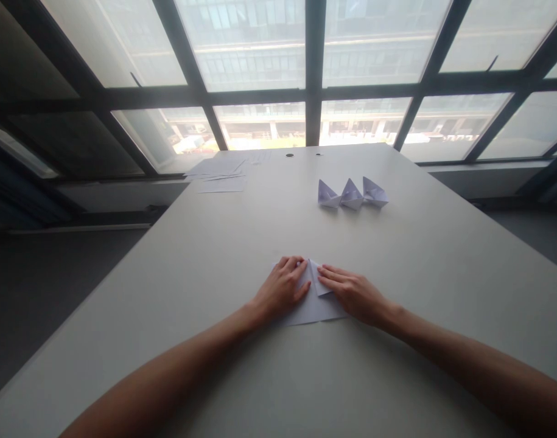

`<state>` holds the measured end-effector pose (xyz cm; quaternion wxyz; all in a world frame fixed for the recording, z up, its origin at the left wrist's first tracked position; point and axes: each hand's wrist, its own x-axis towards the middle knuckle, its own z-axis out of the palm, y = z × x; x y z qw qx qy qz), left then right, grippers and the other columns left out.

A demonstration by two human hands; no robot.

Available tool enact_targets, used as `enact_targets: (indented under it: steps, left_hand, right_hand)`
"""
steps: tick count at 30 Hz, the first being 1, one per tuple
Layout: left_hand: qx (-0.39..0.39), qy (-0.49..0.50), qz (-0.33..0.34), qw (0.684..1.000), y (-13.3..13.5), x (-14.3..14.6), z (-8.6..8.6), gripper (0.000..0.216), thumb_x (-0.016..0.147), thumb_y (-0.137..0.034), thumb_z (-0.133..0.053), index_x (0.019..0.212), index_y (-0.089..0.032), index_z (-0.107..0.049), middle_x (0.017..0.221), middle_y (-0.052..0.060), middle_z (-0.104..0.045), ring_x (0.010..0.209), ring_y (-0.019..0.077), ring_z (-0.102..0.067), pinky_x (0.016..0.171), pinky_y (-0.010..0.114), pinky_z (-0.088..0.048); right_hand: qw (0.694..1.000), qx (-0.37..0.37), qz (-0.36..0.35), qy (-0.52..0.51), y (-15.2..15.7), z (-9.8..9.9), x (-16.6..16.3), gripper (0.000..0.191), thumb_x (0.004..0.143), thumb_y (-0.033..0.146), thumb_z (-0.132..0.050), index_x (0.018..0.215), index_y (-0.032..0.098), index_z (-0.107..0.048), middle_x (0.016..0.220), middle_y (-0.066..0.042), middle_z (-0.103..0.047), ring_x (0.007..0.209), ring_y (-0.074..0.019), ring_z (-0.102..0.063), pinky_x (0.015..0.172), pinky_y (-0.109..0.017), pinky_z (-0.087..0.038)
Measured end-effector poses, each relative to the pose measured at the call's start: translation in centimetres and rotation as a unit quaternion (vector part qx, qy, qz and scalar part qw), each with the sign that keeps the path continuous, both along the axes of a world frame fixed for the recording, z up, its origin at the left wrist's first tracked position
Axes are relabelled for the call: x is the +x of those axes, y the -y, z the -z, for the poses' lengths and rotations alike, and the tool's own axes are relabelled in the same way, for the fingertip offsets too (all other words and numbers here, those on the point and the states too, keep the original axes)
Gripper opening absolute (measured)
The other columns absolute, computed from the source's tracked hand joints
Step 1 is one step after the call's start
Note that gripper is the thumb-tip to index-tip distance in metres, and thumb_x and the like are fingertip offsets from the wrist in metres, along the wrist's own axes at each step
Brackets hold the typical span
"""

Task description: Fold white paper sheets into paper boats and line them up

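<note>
While our left hand (282, 291) and right hand (355, 296) press flat, fingers (333, 275) extended and gripping nothing, on a part-folded paper (312, 310) at the middle of the desk (205, 261), we list: three boats (352, 195) finished beyond; sheets (220, 177) unfolded, far left.

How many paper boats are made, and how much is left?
Three small folded white paper boats stand finished in a row. The left hand and right hand press flat a half-folded white paper sheet. Some loose white sheets wait at the far edge of the grey table, unfolded.
</note>
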<state>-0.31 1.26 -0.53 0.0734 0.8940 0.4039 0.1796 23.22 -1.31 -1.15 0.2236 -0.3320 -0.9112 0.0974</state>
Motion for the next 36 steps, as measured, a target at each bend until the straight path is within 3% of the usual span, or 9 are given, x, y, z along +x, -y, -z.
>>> enact_targets:
  steps: [12, 36]
  left_hand:
    - [0.025, -0.006, -0.002, 1.0, 0.03, 0.15, 0.23, 0.044, 0.091, -0.027, -0.054, 0.133, -0.014, -0.051, 0.127, 0.013, -0.056, 0.117, 0.0266, -0.047, 0.105, 0.041, -0.043]
    - [0.004, -0.046, -0.006, 0.999, -0.27, 0.32, -0.22, 0.047, 0.091, -0.031, -0.052, 0.135, -0.017, -0.049, 0.127, 0.012, -0.052, 0.118, 0.0278, -0.045, 0.104, 0.043, -0.041]
  right_hand:
    - [0.997, 0.057, -0.007, 0.043, 0.05, -0.11, -0.27, 0.042, 0.09, 0.003, -0.046, 0.128, 0.011, -0.059, 0.137, -0.014, -0.058, 0.133, -0.023, -0.049, 0.111, -0.038, -0.042]
    - [0.998, 0.046, -0.017, 0.048, 0.14, -0.32, -0.13, 0.042, 0.091, 0.006, -0.046, 0.129, 0.013, -0.059, 0.138, -0.013, -0.057, 0.133, -0.0225, -0.049, 0.111, -0.039, -0.043]
